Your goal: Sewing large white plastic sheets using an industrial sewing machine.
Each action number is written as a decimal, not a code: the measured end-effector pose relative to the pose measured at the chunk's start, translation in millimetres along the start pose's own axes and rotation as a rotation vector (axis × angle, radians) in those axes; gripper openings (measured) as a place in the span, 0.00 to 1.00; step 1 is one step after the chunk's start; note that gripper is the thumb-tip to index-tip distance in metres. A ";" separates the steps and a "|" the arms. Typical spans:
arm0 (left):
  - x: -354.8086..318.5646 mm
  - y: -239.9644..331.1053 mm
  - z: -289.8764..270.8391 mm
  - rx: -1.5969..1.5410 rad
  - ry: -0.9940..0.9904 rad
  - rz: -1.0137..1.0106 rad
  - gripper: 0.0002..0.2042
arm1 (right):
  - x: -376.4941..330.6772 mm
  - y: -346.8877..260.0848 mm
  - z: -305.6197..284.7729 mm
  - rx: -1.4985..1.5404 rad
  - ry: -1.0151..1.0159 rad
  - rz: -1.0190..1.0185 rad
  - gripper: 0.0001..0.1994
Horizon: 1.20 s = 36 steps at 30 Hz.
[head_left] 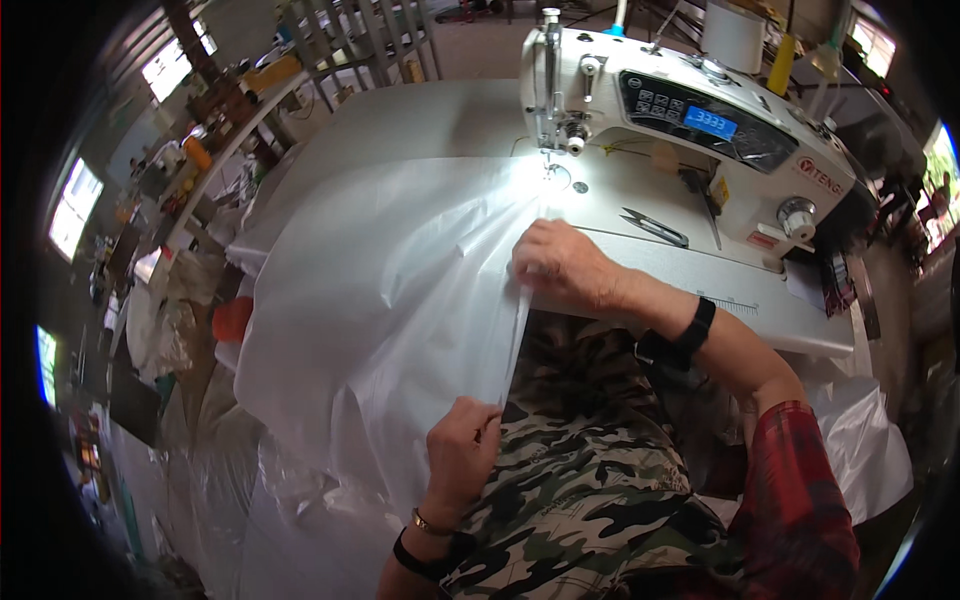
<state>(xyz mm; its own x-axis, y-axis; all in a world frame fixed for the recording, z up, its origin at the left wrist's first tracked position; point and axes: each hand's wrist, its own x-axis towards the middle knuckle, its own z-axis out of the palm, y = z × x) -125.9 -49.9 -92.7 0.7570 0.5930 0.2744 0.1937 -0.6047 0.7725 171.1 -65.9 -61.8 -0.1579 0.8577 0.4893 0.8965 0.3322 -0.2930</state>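
Observation:
A large sheet of thin white fabric (370,290) spreads over the left of the sewing table and hangs down toward my lap. Its upper right corner runs to the lit needle area of a white sewing machine (600,95). My right hand (565,265) pinches the fabric's right edge just in front of the needle. Lower down the same edge, close to my lap, my left hand (463,455) is closed on the fabric. Folds fan out from the needle across the sheet. Thread snips (655,227) lie on the machine bed, right of my right hand.
A white thread cone (733,38) stands behind the machine. The table's front edge (760,325) carries a printed ruler scale. More white sheeting (865,450) hangs at the right. Cluttered shelving (215,160) and a grey slatted rack (365,45) stand at the far left.

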 end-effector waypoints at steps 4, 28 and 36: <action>-11.5 -0.9 -2.2 -0.188 0.019 -0.318 0.05 | 4.9 18.5 9.4 0.063 -0.028 -0.002 0.05; 11.8 0.0 2.6 0.117 0.310 0.086 0.07 | 9.2 -7.0 11.7 -0.041 -0.234 -0.279 0.10; 20.9 4.8 -13.8 0.212 0.252 0.054 0.04 | 22.3 14.4 3.3 -0.135 -0.252 -0.223 0.11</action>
<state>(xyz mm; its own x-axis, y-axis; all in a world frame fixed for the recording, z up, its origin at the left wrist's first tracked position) -117.8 -33.1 -75.3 0.5965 0.6540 0.4653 0.3032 -0.7204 0.6238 179.1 -40.7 -57.9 -0.4379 0.8454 0.3060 0.8724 0.4817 -0.0824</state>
